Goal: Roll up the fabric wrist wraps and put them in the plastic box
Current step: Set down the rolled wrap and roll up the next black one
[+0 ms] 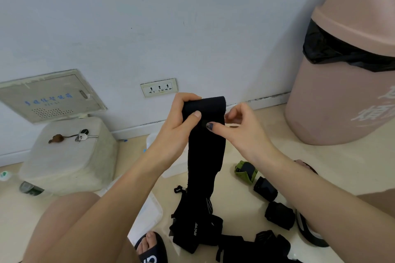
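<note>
White box (68, 156) with keys (84, 135) at left, left hand (177, 126) raised, fingers and thumb curled round the rolled top of a black wrist wrap (205, 145) hanging to the floor, right hand (241, 130) pinching its edge, rolled wraps (265, 189) right, pink bin (346, 83).

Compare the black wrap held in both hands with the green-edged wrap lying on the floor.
The black wrap hangs mostly unrolled, only its top end curled; the green-edged wrap is a tight roll. The black wrap is held up by the left hand and right hand; the green-edged wrap lies untouched on the floor. The green-edged wrap shows green trim; the black wrap is plain. Both are fabric.
</note>
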Demonstrator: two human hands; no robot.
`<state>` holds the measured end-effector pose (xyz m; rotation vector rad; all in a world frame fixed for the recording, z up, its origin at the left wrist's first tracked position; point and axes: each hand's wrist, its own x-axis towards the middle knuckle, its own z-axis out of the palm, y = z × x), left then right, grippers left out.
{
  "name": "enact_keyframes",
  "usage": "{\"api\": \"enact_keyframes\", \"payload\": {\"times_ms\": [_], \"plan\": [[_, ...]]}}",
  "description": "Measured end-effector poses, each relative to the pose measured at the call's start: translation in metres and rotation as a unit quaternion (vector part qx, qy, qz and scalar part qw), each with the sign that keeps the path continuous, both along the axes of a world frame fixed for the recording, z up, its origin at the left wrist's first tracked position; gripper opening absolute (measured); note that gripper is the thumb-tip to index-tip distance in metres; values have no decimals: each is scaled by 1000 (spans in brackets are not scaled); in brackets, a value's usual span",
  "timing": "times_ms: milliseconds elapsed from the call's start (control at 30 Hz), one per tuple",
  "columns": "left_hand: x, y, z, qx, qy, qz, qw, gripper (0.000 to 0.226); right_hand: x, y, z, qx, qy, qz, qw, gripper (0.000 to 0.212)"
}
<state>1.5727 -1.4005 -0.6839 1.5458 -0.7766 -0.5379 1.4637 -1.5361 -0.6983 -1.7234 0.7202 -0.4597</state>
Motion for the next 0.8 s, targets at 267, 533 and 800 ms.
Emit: {"api": "enact_keyframes", "payload": {"times_ms": [267,533,800], "plan": [[-2,6,-2,11,-17,-39,999,27,-2,-5,15,125,-19,130,983,41],[-5,10,-5,-1,-52,-32,998,29,-5,-8,14,133,-38,117,983,34],[-1,8,-13,-35,-74,-17,996,35,-2,-9,12,46,-60,106,992,39]]}}
